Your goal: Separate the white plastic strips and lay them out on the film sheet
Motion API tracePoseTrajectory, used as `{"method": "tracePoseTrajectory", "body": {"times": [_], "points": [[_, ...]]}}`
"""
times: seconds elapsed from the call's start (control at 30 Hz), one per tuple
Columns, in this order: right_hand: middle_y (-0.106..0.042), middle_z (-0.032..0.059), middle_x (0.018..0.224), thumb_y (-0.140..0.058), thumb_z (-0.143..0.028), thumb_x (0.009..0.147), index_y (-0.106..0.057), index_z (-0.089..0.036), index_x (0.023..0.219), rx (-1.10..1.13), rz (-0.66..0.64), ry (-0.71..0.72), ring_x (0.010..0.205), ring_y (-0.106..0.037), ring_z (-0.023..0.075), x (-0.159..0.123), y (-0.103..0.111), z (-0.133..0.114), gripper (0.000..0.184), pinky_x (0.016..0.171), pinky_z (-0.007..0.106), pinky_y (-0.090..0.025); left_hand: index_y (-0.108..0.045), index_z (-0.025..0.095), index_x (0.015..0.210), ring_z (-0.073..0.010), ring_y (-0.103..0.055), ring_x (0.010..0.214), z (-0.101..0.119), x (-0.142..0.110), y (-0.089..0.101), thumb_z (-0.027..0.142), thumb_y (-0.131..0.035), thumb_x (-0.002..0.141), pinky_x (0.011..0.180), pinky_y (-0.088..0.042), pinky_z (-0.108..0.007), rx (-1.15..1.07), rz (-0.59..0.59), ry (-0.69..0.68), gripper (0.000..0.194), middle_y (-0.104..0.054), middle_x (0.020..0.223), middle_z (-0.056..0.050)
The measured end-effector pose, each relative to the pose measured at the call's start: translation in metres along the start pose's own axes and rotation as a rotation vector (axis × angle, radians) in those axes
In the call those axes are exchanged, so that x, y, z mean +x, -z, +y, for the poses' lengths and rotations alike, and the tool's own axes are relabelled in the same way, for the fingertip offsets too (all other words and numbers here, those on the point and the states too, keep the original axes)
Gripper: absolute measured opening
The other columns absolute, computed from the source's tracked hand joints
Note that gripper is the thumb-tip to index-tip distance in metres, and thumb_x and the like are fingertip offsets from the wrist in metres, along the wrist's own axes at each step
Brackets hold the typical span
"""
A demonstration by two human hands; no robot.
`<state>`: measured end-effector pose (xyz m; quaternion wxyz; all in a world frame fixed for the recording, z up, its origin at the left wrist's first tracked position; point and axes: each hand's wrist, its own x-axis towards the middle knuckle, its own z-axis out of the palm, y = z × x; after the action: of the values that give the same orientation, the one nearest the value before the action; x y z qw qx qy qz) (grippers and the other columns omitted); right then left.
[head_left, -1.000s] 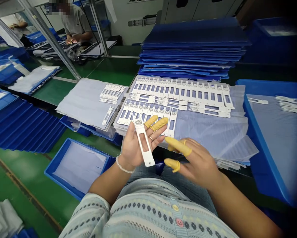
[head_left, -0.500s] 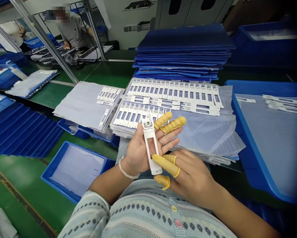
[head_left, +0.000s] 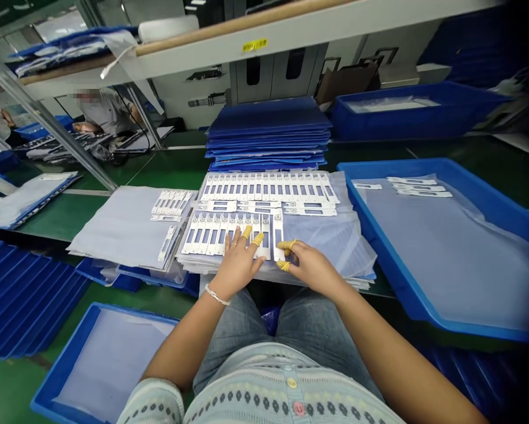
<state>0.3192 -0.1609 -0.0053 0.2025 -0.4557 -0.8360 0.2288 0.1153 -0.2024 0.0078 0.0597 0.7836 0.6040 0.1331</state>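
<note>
L hand point(head_left: 238, 265) palm-down over near row point(head_left: 208, 232) of white pcs, fingers spread, grip wide, not clamped on anything I can see. Yellow cots on 2 fingertips.

R hand point(head_left: 315, 265) at R end of same row: cotted fingertips at R edge and lower end of last white pc point(head_left: 278, 227). Grip narrow; can't tell if it's actually pinching or just touching. That pc lies flat on the translucent sheet point(head_left: 330, 235), parallel w/ the row, thin gap to its neighbor.

Behind: few pcs laid sideways point(head_left: 306, 208), then full far row point(head_left: 255, 187). Blue sheet stack point(head_left: 267, 135) past that, on green surface point(head_left: 180, 162). To R, blue tray point(head_left: 392, 168) w/ a few more white pcs point(head_left: 417, 187) inside. To L, paler stack point(head_left: 114, 227) carrying a small pc group point(head_left: 171, 202).
</note>
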Motion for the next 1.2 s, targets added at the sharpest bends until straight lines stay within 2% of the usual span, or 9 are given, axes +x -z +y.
{"method": "tracePoseTrajectory", "body": {"times": [0.13,0.3,0.53,0.77,0.87,1.03,1.13,1.2], "points": [[-0.062,0.0085,0.100,-0.062,-0.020,0.080,-0.061,-0.013,0.111,-0.023,-0.089,-0.061,0.091,-0.061,0.0213,0.007,-0.005,0.002,0.031,0.081,0.031,-0.046,-0.047,0.025,0.134,-0.0360,-0.024,0.141,0.000,0.007,-0.005,0.038,-0.053,0.090,0.110,-0.013,-0.069,0.093,-0.035,-0.057,0.046,-0.043,0.146,-0.011],[-0.061,0.0071,0.101,-0.062,-0.020,0.080,-0.062,-0.015,0.111,-0.043,-0.124,-0.045,0.090,-0.060,0.0203,0.012,-0.003,0.000,0.031,0.077,0.028,-0.043,-0.051,0.028,0.129,-0.0365,-0.030,0.139,-0.006,0.012,-0.004,0.039,-0.058,0.087,0.106,-0.011,-0.075,0.137,-0.046,-0.081,0.044,-0.048,0.142,-0.008],[-0.058,0.0088,0.106,-0.061,-0.017,0.081,-0.060,-0.015,0.118,-0.098,-0.181,-0.044,0.094,-0.060,0.0219,0.011,0.005,-0.010,0.036,0.078,0.028,-0.042,-0.056,0.026,0.122,-0.0321,-0.037,0.136,-0.007,0.014,-0.004,0.038,-0.058,0.088,0.108,-0.014,-0.071,0.145,-0.066,-0.110,0.037,-0.052,0.139,-0.009],[-0.057,0.0084,0.103,-0.060,-0.021,0.083,-0.062,-0.016,0.116,-0.164,-0.197,-0.002,0.087,-0.060,0.0213,0.010,0.008,-0.010,0.033,0.068,0.027,-0.041,-0.056,0.025,0.122,-0.0306,-0.037,0.136,-0.008,0.013,-0.008,0.040,-0.056,0.088,0.109,-0.016,-0.069,0.127,-0.046,-0.117,0.037,-0.052,0.139,-0.011],[-0.057,0.0088,0.104,-0.060,-0.022,0.083,-0.061,-0.016,0.117,-0.171,-0.195,0.022,0.086,-0.060,0.0214,0.011,0.008,-0.008,0.034,0.067,0.027,-0.042,-0.055,0.025,0.122,-0.0298,-0.034,0.138,-0.010,0.011,-0.008,0.038,-0.055,0.089,0.109,-0.018,-0.067,0.127,-0.032,-0.125,0.035,-0.048,0.142,-0.012],[-0.058,0.0108,0.107,-0.061,-0.024,0.082,-0.061,-0.014,0.118,-0.191,-0.190,0.044,0.087,-0.061,0.0234,0.014,0.006,-0.009,0.037,0.071,0.030,-0.045,-0.052,0.022,0.127,-0.0293,-0.042,0.133,-0.016,0.013,-0.015,0.033,-0.052,0.090,0.108,-0.026,-0.063,0.131,-0.020,-0.167,0.039,-0.051,0.138,-0.014],[-0.059,0.0110,0.104,-0.062,-0.029,0.082,-0.063,-0.014,0.113,-0.205,-0.185,0.052,0.085,-0.061,0.0239,0.012,0.012,-0.011,0.034,0.069,0.031,-0.045,-0.050,0.021,0.130,-0.0326,-0.041,0.133,-0.021,0.012,-0.020,0.031,-0.050,0.090,0.105,-0.030,-0.065,0.129,0.046,-0.190,0.041,-0.050,0.139,-0.015],[-0.060,0.0107,0.102,-0.064,-0.034,0.082,-0.062,-0.014,0.114,-0.208,-0.165,0.059,0.084,-0.061,0.0242,0.006,0.022,-0.012,0.038,0.067,0.031,-0.046,-0.051,0.025,0.130,-0.0336,-0.038,0.135,-0.023,0.005,-0.022,0.030,-0.049,0.090,0.107,-0.028,-0.066,0.090,0.181,-0.198,0.040,-0.046,0.143,-0.013]]}}
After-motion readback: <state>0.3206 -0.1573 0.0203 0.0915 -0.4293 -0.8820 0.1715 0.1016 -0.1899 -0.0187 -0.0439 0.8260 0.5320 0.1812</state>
